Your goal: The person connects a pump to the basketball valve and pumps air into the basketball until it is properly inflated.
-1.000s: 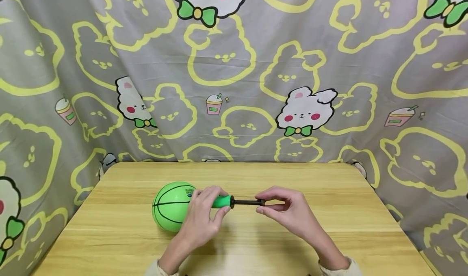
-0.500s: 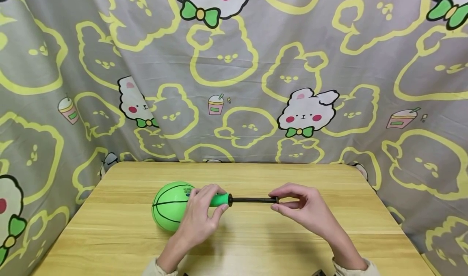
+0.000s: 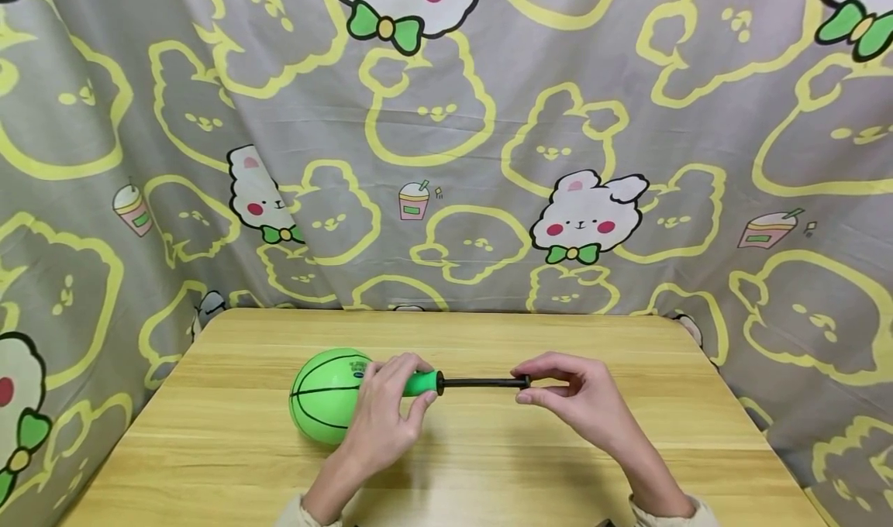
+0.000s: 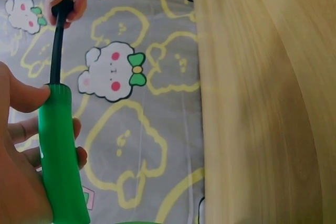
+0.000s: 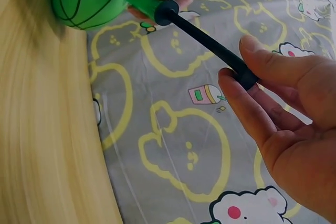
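Note:
A small green ball with black basketball lines (image 3: 324,395) sits on the left part of the table. Close against its right side, my left hand (image 3: 384,415) grips the green barrel of a hand pump (image 3: 421,384), fingers wrapped over it and thumb in front. The pump lies roughly level, its black rod (image 3: 481,382) drawn out to the right. With thumb and fingers my right hand (image 3: 582,395) pinches the black end knob (image 5: 245,78) of that rod. In the right wrist view the barrel's far end reaches the ball; the exact joint is too small to tell.
Under the hands is a light wooden table (image 3: 628,426), its far edge meeting a grey curtain (image 3: 460,147) printed with yellow outlines and white rabbits. The curtain also hangs along the left and right sides.
My right hand has moved right, pulling the pump rod further out of the barrel, then held nearly still over the last half second. The left hand and ball have stayed about in place.

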`<action>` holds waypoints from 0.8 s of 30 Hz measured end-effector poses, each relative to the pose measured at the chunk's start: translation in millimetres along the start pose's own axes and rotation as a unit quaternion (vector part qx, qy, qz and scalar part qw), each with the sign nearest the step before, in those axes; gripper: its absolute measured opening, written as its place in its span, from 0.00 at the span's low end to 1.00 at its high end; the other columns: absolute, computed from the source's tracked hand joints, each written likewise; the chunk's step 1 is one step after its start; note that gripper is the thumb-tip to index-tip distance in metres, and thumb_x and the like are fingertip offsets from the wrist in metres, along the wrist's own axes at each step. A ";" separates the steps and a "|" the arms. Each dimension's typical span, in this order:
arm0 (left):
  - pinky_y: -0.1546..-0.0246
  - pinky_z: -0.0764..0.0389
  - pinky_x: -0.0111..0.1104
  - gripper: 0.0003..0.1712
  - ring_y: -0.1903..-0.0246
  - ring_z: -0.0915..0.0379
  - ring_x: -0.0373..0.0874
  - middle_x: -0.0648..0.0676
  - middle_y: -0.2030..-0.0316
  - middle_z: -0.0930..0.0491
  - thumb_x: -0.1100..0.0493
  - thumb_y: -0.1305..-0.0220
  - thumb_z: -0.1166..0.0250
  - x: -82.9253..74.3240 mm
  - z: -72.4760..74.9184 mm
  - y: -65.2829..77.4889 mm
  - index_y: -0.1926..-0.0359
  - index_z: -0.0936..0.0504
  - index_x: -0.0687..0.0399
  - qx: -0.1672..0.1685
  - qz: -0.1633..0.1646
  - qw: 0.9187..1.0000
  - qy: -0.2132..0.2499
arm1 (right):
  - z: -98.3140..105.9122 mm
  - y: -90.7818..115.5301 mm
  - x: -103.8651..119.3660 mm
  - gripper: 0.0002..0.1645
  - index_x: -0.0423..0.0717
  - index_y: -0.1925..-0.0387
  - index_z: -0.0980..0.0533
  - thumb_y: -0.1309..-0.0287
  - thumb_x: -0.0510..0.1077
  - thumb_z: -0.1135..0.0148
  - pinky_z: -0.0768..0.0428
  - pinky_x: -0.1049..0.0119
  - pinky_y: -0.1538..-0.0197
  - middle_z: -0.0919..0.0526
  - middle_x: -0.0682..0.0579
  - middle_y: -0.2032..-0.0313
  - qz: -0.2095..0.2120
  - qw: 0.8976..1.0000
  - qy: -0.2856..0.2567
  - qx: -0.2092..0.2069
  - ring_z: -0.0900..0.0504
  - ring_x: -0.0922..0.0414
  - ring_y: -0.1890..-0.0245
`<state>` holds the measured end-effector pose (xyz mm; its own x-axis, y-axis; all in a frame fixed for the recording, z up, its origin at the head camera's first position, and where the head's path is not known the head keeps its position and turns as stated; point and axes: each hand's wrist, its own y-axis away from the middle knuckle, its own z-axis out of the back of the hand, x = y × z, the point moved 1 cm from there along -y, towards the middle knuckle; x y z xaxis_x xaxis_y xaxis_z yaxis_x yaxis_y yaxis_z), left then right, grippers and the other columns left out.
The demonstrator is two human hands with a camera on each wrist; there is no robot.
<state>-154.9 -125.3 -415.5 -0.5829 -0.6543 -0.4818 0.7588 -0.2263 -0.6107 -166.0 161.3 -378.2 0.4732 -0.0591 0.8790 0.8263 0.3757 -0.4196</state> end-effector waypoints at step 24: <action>0.53 0.34 0.40 0.17 0.62 0.25 0.34 0.42 0.61 0.19 0.60 0.48 0.27 -9.9 -10.8 4.0 0.57 0.20 0.46 0.008 -0.028 0.999 -0.024 | -54.6 -1.3 -22.4 0.17 0.34 0.55 0.14 0.51 0.29 0.24 0.14 0.56 0.60 0.12 0.39 0.57 0.009 0.999 -0.035 -0.037 0.11 0.51 0.55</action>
<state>-149.3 -111.9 -420.0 -0.6097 -0.6741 -0.4169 0.7306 -0.2742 -0.6253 -161.0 111.6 -409.7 0.4676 0.0120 0.8839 0.8396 0.3068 -0.4483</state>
